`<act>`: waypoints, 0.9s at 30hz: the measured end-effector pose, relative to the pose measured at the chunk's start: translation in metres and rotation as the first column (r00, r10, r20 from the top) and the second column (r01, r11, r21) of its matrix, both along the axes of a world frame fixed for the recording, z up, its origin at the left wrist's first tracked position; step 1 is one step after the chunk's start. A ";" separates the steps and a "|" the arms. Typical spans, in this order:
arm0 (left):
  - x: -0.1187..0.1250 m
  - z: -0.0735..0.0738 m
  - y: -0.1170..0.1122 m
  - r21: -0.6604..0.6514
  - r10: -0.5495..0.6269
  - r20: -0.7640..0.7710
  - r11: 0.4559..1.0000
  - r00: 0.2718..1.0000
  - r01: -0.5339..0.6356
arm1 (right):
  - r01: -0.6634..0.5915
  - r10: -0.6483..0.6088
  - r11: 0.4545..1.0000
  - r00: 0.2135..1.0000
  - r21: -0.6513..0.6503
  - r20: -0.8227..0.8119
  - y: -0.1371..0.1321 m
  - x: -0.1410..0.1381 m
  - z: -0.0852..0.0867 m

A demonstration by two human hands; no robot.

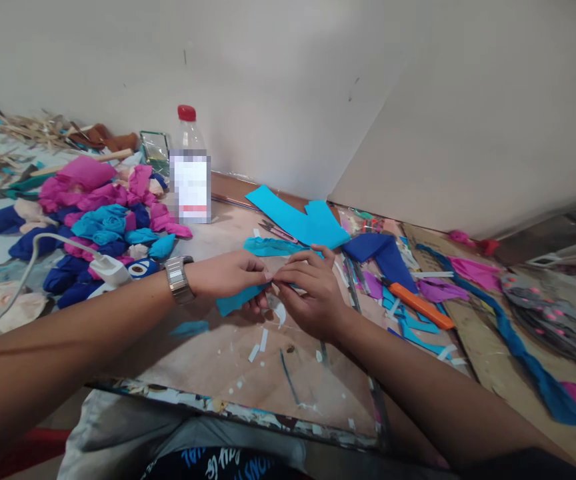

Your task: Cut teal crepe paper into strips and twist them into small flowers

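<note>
My left hand (235, 275), with a metal watch (180, 279) at its wrist, pinches one side of a light blue crepe paper strip (241, 298). My right hand (313, 290) meets it fingertip to fingertip, closed on the other end of that strip. Part of the strip is hidden behind the fingers. Just beyond the hands lies a gathered turquoise piece of paper (271, 247). Farther back are a larger flat blue strip (293, 217) and a small pair of thread snips (281, 231). Small white paper bits (264, 340) lie on the board below my hands.
A red-capped bottle (188, 133) stands at the back. On the left are heaped paper flowers (101, 223) and a white charger (111, 269) with its cable. An orange box cutter (421, 305), a dark blue strip (383, 257) and scraps lie right. A wall (278, 87) rises behind.
</note>
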State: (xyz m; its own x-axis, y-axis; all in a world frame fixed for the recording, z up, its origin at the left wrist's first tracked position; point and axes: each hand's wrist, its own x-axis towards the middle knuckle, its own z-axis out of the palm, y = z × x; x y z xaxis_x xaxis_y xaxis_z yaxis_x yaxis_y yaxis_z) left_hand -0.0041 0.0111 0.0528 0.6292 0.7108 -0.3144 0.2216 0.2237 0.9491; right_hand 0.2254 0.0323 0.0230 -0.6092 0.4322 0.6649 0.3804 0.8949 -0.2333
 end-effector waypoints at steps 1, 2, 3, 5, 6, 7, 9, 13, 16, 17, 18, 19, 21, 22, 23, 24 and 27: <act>0.000 -0.001 0.000 0.018 0.002 -0.001 1.000 1.000 -0.002 | 0.002 -0.002 1.000 1.000 0.001 -0.002 0.000 0.000 0.000; 0.000 -0.001 0.001 0.042 0.006 -0.010 0.999 1.000 -0.005 | 0.004 -0.004 1.000 1.000 0.001 -0.002 0.000 0.000 0.000; 0.000 -0.002 0.001 0.069 0.014 -0.027 0.998 1.000 -0.012 | 0.005 -0.005 1.000 1.000 -0.001 -0.001 0.001 0.000 0.000; 0.000 -0.002 0.002 0.127 0.038 -0.073 0.992 0.997 -0.028 | 0.010 -0.010 1.000 1.000 -0.003 -0.004 0.000 0.001 0.000; -0.001 -0.002 0.002 0.159 0.049 -0.097 0.987 0.994 -0.033 | 0.014 -0.014 1.000 1.000 -0.004 -0.007 0.000 0.001 0.000; -0.001 -0.002 0.002 0.188 0.061 -0.116 0.981 0.991 -0.038 | 0.017 -0.017 1.000 1.000 -0.004 -0.009 0.000 0.001 0.001; -0.002 -0.002 0.001 0.222 0.079 -0.137 0.974 0.987 -0.047 | 0.026 -0.026 1.000 1.000 -0.003 -0.009 0.000 0.000 0.001; -0.002 0.000 0.000 0.240 0.098 -0.138 0.969 0.986 -0.063 | 0.038 -0.038 0.999 0.999 0.003 -0.004 0.000 0.001 0.000; -0.001 0.002 0.000 0.220 0.091 -0.119 0.974 0.989 -0.063 | 0.044 -0.044 0.999 0.999 0.010 -0.013 0.001 0.001 0.000; -0.001 0.003 0.000 0.194 0.072 -0.103 0.980 0.992 -0.051 | 0.047 -0.047 0.999 0.999 0.010 -0.014 0.001 0.001 0.000; -0.002 0.003 0.000 0.155 0.049 -0.080 0.987 0.996 -0.037 | 0.049 -0.049 0.999 0.999 0.007 -0.014 0.002 0.002 0.000; -0.002 0.003 0.000 0.105 0.025 -0.051 0.994 0.998 -0.020 | 0.049 -0.049 0.999 0.999 0.003 -0.015 0.002 0.002 0.000; -0.002 0.002 0.000 -0.012 -0.004 0.007 1.000 1.000 0.004 | 0.041 -0.041 0.999 0.999 -0.012 -0.010 0.002 0.002 -0.001; -0.002 0.000 0.000 -0.063 -0.006 0.025 0.998 1.000 0.007 | 0.034 -0.034 0.999 0.999 -0.018 -0.006 0.003 0.002 -0.001; -0.002 -0.001 0.000 -0.096 -0.003 0.035 0.995 0.999 0.006 | 0.028 -0.028 0.999 1.000 -0.023 -0.001 0.003 0.002 -0.002; -0.002 -0.002 0.000 -0.110 0.000 0.039 0.994 0.999 0.004 | 0.025 -0.024 0.999 1.000 -0.026 0.004 0.003 0.002 -0.002; -0.003 -0.003 0.001 -0.112 0.000 0.038 0.994 0.999 0.004 | 0.025 -0.024 0.999 1.000 -0.022 0.011 0.003 0.002 -0.002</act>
